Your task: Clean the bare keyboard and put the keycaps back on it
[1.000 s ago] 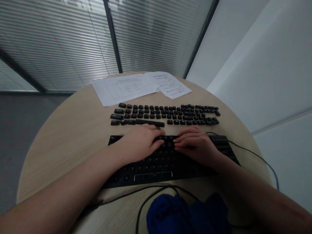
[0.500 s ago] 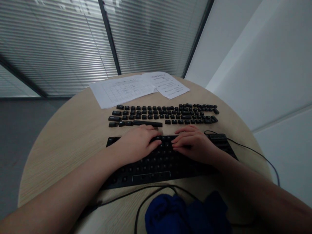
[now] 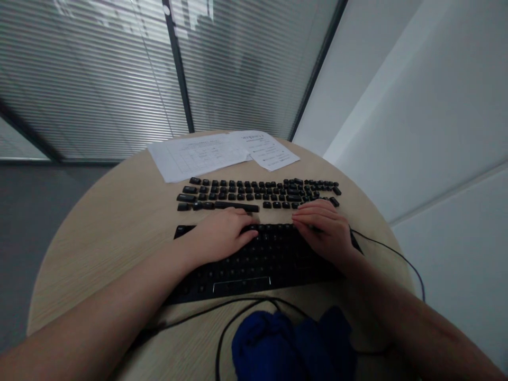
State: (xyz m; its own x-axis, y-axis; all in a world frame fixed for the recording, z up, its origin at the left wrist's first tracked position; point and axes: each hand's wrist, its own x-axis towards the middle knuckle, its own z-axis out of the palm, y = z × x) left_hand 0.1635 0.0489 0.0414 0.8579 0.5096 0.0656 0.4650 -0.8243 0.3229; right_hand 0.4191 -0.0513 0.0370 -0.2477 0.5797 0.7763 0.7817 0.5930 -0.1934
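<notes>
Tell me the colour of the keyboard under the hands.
The keyboard is black, though the light is dim; it shows best in the head view.

Left hand (image 3: 220,233) and right hand (image 3: 327,227) conceal parts of the keyboard (image 3: 246,267); blue cloth (image 3: 293,349), at six o'clock, cropped by the lower edge; print on the papers (image 3: 194,156), toward twelve o'clock, too small to read.

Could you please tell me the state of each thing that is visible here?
Left hand: over keyboard, thumb apart from fingers
Right hand: over keyboard's far edge, fingertips close together
Keyboard: flat, apparently missing many keycaps
Loose keycaps: laid out in rows
Papers: printed, overlapping
Blue cloth: bunched
Front cable: curved, slack
Blinds: lowered
</notes>
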